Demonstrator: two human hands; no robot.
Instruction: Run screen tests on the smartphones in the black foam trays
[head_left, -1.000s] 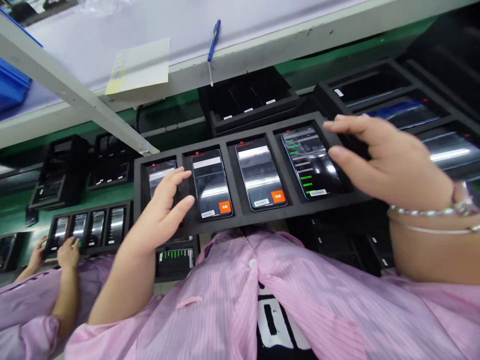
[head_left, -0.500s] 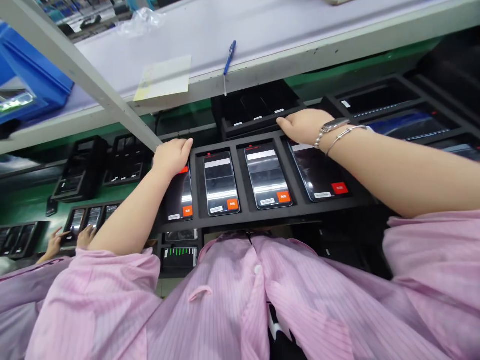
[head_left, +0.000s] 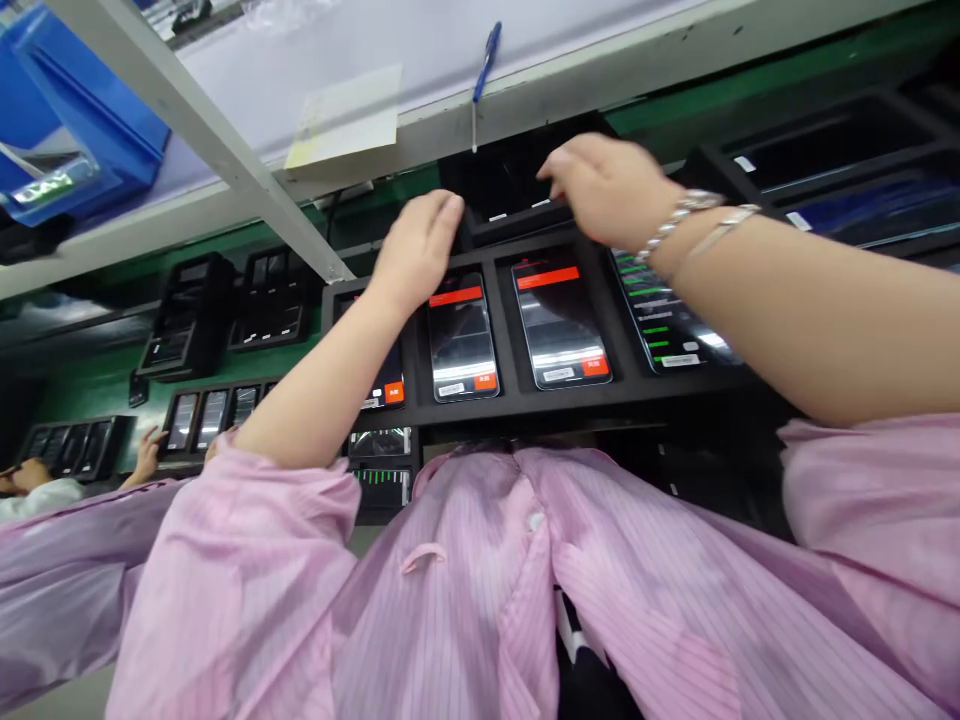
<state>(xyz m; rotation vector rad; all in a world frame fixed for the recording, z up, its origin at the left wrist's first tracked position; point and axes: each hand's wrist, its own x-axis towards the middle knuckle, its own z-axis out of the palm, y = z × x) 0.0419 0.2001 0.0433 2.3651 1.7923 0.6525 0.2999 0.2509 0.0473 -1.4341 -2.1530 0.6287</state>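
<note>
A black tray point(head_left: 504, 330) lies in front of me with several phones in its slots. Two middle phones, one on the left point(head_left: 463, 338) and one on the right point(head_left: 561, 322), show red bands and red corner blocks. A phone at the right point(head_left: 664, 318) displays green lines, partly covered by my right forearm. Above the tray's far edge is my left hand point(head_left: 418, 245), fingers stretched and holding nothing visible. My right hand point(head_left: 611, 190), fingers loosely bent and slightly blurred, hovers by a second black tray point(head_left: 517, 228) behind, with no object seen in it.
A shelf edge point(head_left: 645, 82) runs above the trays, carrying a blue pen point(head_left: 487, 62) and a paper sheet point(head_left: 349, 120). A slanted grey post point(head_left: 217, 150) stands at left, near a blue bin point(head_left: 82, 130). Another person's hand point(head_left: 148, 455) touches a tray at far left.
My left hand has left the tray's left edge and moved right and up. My right hand has lifted off the tray's far edge. The right phone's screen now shows green lines; red bands appear on others.
</note>
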